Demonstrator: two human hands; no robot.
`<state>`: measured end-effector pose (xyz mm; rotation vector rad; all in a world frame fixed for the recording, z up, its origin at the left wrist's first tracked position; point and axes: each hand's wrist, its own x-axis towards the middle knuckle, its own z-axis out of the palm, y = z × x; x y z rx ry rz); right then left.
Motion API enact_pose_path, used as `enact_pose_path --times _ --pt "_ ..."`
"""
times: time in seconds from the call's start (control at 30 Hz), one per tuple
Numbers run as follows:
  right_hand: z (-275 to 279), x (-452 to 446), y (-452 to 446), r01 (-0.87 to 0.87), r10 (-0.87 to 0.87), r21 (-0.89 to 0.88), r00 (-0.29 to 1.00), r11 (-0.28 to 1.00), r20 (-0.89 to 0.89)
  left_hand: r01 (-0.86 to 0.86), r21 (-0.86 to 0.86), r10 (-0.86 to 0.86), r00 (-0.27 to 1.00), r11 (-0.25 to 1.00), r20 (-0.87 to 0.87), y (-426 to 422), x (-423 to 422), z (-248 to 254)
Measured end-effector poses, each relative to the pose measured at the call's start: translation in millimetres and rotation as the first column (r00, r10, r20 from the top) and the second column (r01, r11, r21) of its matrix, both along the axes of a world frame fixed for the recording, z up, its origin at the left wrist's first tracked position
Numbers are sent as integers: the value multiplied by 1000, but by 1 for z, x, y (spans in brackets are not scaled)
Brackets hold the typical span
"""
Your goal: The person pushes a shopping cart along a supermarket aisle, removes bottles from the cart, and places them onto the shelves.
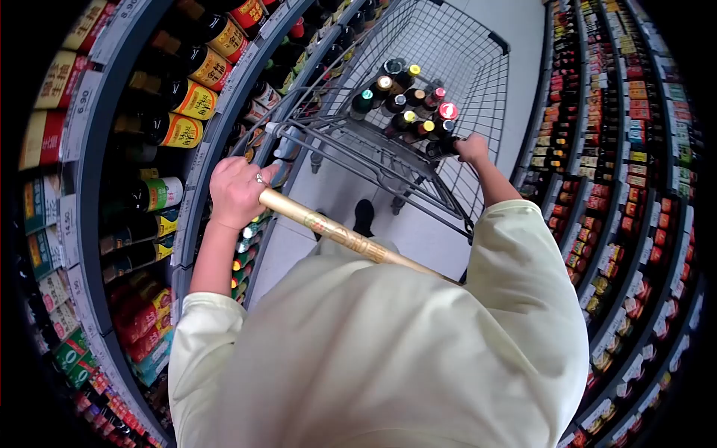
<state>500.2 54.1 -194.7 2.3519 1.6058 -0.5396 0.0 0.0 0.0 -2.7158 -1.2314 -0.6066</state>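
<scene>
My left hand (237, 193) is closed round the left end of the cart's tan handle bar (340, 233). A ring shows on one finger. Reaching into the wire shopping cart (478, 82), my right hand (472, 148) is closed on the neck of a dark bottle (442, 148) at the right end of a group. Several bottles stand together in the cart, among them one with a red cap (447, 111), one with a green cap (362, 103) and one with a yellow cap (413, 71).
Shelves (93, 134) with bottles, bags and price labels run close along the left. More shelves (590, 164) with jars and bottles line the right. Pale floor tiles (287, 250) and a dark shoe (364, 216) show below the cart.
</scene>
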Motion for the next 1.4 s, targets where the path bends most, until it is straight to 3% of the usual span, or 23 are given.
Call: enact_pose_path --times 0.07,0.1,0.23,0.3,0.37,0.4,0.43,0.47,0.5,0.57,0.67,0.77,0.83,0.87,0.93,1.03,1.13,1.17,1.23,1.3,1.37,1.4 --pt "40 13 5 269 -249 8 902 963 -353 5 -18 -5 1000 1000 30 9 7 -10" --pt "101 16 1 259 -215 96 920 961 -329 -3 61 -1 997 998 77 2 8 4" --pt "202 -2 -45 377 -76 247 667 893 -741 52 -29 -50 996 998 74 -9 -2 14" --pt "260 -23 -63 394 33 340 611 854 -791 62 -324 -78 996 944 -39 -10 -3 32" --pt "304 -44 -78 426 154 417 528 803 -835 82 -539 -58 996 839 61 -16 -1 63" --pt "318 -52 -84 434 222 460 495 774 -840 257 -628 31 912 734 410 -17 -2 59" --pt "327 -61 -88 442 284 494 459 748 -841 459 -627 170 706 630 688 -17 -4 51" --pt "329 -69 -90 466 359 510 378 723 -854 557 -600 231 593 573 771 -14 -4 52" --pt "333 -80 -91 471 426 518 296 714 -855 560 -599 264 566 573 781 -17 1 51" --pt "337 -107 -90 442 516 508 114 739 -849 671 -593 398 445 446 803 -30 15 63" --pt "325 -155 -84 358 569 520 -38 775 -821 876 -377 536 173 299 826 -52 30 53" --pt "305 -190 -70 249 534 487 -174 837 -828 879 -321 618 39 352 785 -80 19 48" --pt "292 -212 -58 329 474 368 -345 870 -810 845 -314 625 -30 433 780 -99 14 46" --pt "275 -216 -49 298 350 218 -520 929 -779 818 -334 605 -22 469 796 -105 13 47" --pt "283 -257 -59 414 319 113 -471 903 -823 763 -352 573 -30 542 819 -115 10 47" --pt "287 -293 -67 444 205 19 -377 896 -903 624 -373 495 -26 687 868 -125 4 48" --pt "285 -322 -75 375 22 -251 -592 892 -806 520 -485 502 120 703 856 -138 -6 62" --pt "276 -328 -72 343 7 -267 -626 901 -780 370 -524 463 246 767 852 -141 -7 62" --pt "269 -338 -67 338 -81 -397 -666 853 -741 200 -560 462 382 804 800 -150 -12 71" --pt "258 -343 -64 249 -101 -358 -679 900 -727 50 -469 390 482 882 785 -155 -19 65" --pt "252 -352 -65 233 -60 -260 -626 937 -778 -7 -435 377 513 900 772 -165 -24 60" --pt "256 -360 -69 229 -95 -304 -635 925 -767 -12 -469 406 522 883 751 -171 -29 62"
